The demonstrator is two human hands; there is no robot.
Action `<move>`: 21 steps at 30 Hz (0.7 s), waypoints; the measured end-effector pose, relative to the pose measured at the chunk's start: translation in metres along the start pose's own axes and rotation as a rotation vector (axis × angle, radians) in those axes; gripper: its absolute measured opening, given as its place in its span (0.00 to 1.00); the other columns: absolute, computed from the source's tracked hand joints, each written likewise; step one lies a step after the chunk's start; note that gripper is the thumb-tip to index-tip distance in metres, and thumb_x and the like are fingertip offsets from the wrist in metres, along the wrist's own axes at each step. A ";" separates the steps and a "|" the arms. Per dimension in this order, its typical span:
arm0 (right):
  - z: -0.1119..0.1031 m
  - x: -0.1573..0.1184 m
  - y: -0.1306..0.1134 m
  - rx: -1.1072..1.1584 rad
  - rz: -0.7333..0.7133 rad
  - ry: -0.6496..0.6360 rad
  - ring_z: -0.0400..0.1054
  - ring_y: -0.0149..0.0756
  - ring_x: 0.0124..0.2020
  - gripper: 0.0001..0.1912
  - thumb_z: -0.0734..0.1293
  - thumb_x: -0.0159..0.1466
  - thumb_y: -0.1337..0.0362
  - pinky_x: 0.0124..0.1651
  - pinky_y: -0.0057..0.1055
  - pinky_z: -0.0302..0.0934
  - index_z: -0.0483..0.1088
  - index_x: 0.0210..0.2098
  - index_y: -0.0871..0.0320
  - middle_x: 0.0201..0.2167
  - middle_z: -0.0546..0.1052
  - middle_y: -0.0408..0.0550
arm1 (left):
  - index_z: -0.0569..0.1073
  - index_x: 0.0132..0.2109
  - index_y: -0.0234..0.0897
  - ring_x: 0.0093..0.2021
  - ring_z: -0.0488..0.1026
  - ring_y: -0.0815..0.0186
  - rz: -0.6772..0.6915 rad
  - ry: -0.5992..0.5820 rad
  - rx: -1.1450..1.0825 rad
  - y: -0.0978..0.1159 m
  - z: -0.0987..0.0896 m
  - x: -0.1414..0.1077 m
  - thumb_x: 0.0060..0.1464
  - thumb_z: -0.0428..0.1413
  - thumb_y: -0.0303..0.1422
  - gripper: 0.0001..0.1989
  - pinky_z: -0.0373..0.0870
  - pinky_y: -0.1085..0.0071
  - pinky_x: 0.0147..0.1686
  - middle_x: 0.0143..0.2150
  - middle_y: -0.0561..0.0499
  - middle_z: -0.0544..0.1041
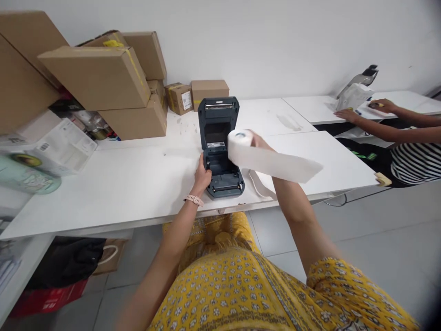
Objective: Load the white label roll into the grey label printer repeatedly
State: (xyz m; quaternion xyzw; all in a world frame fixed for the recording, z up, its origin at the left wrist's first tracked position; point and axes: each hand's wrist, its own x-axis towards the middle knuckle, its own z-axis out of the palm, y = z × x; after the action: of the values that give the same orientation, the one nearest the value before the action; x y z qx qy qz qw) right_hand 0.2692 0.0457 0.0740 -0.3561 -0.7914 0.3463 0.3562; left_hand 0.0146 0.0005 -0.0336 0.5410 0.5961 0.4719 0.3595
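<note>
Left hand: grips the left side of the open printer point(225, 179), thumb over its rim; the left hand point(203, 175) has a pink wristband point(193, 199) below it.
Right hand: holds the paper roll point(237, 146) from its right side; much of the right hand point(258, 140) is hidden behind the roll and its tail.
Paper roll: up between the two hands, over the right edge of the printer; whether it touches is unclear. Its loose tail point(275, 163) stretches right, across the right forearm.
Printer: lies between the forearms at the near edge of the white table point(151, 184), lid point(218, 119) raised on the far side.
Paper strip: a further strip point(262, 186) curls at the near edge, right of the printer.
Small cartons: two point(179, 99) point(210, 90) sit beyond the lid, near the wall.
Large cartons: stacked point(96, 78) at far left.
Green tumbler: lies point(44, 178) at left, by a white box point(74, 143).
Co-worker: a person in striped clothing point(416, 158) has both hands at the far-right table point(409, 99).
</note>
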 end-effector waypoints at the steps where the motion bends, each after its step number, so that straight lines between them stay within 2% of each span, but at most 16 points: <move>1: 0.007 0.010 -0.009 -0.066 -0.020 -0.087 0.73 0.51 0.54 0.37 0.73 0.56 0.48 0.56 0.47 0.68 0.66 0.61 0.53 0.57 0.77 0.54 | 0.51 0.77 0.43 0.76 0.58 0.55 0.005 -0.008 -0.014 -0.001 0.000 0.000 0.51 0.53 0.21 0.47 0.52 0.55 0.76 0.77 0.50 0.60; 4: 0.028 0.038 -0.025 -0.401 -0.044 -0.388 0.73 0.54 0.53 0.37 0.78 0.49 0.54 0.57 0.48 0.66 0.73 0.57 0.54 0.54 0.77 0.54 | 0.51 0.77 0.39 0.77 0.55 0.54 0.017 -0.023 -0.041 -0.003 -0.002 0.001 0.51 0.53 0.20 0.47 0.50 0.55 0.76 0.77 0.47 0.59; 6: 0.040 0.053 -0.027 -0.565 -0.016 -0.533 0.72 0.56 0.54 0.40 0.80 0.46 0.54 0.58 0.49 0.66 0.73 0.58 0.53 0.55 0.77 0.54 | 0.52 0.77 0.40 0.77 0.54 0.54 0.011 -0.018 -0.066 -0.003 -0.003 0.000 0.50 0.53 0.20 0.47 0.49 0.55 0.77 0.77 0.48 0.59; 9: 0.053 0.067 -0.022 -0.679 0.094 -0.666 0.71 0.60 0.58 0.46 0.80 0.47 0.51 0.58 0.50 0.67 0.70 0.64 0.51 0.59 0.75 0.56 | 0.53 0.76 0.40 0.77 0.54 0.53 -0.021 -0.013 -0.091 0.000 -0.003 -0.002 0.51 0.53 0.20 0.46 0.49 0.56 0.77 0.77 0.49 0.60; 11: 0.060 0.070 -0.014 -0.704 0.166 -0.701 0.70 0.62 0.61 0.49 0.79 0.49 0.48 0.59 0.50 0.66 0.67 0.68 0.51 0.62 0.73 0.58 | 0.52 0.77 0.38 0.77 0.55 0.52 -0.037 -0.013 -0.068 0.003 -0.003 -0.004 0.51 0.53 0.20 0.46 0.50 0.55 0.77 0.77 0.46 0.59; 14: 0.067 0.065 -0.001 -0.679 0.191 -0.653 0.69 0.64 0.63 0.46 0.77 0.55 0.46 0.62 0.51 0.65 0.66 0.69 0.53 0.66 0.71 0.60 | 0.53 0.76 0.39 0.76 0.57 0.50 -0.051 -0.007 -0.011 0.008 -0.002 -0.006 0.53 0.52 0.21 0.45 0.52 0.52 0.76 0.77 0.45 0.59; 17: 0.072 0.052 0.012 -0.627 0.108 -0.529 0.70 0.63 0.63 0.40 0.75 0.59 0.49 0.65 0.55 0.62 0.68 0.67 0.56 0.64 0.74 0.61 | 0.55 0.76 0.41 0.76 0.58 0.51 -0.047 0.002 -0.002 0.009 -0.002 -0.007 0.53 0.53 0.21 0.43 0.52 0.52 0.76 0.76 0.48 0.62; 19: 0.072 0.044 0.017 -0.489 0.013 -0.454 0.72 0.59 0.61 0.35 0.73 0.60 0.48 0.65 0.54 0.62 0.72 0.63 0.56 0.61 0.77 0.58 | 0.56 0.75 0.43 0.76 0.58 0.52 -0.039 0.004 -0.007 0.009 -0.002 -0.008 0.53 0.53 0.22 0.43 0.51 0.53 0.76 0.76 0.49 0.62; 21: 0.066 0.041 0.017 -0.279 -0.047 -0.286 0.76 0.52 0.55 0.28 0.70 0.63 0.44 0.61 0.49 0.67 0.77 0.54 0.56 0.54 0.81 0.54 | 0.56 0.75 0.44 0.76 0.58 0.53 -0.040 0.003 -0.006 0.009 -0.002 -0.008 0.53 0.53 0.22 0.43 0.52 0.53 0.76 0.76 0.51 0.63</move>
State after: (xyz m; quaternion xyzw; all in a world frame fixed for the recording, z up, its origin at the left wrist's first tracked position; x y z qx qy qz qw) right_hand 0.2010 0.0683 0.0401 -0.3305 -0.8823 0.2721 0.1956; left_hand 0.0166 -0.0080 -0.0248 0.5272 0.6061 0.4671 0.3695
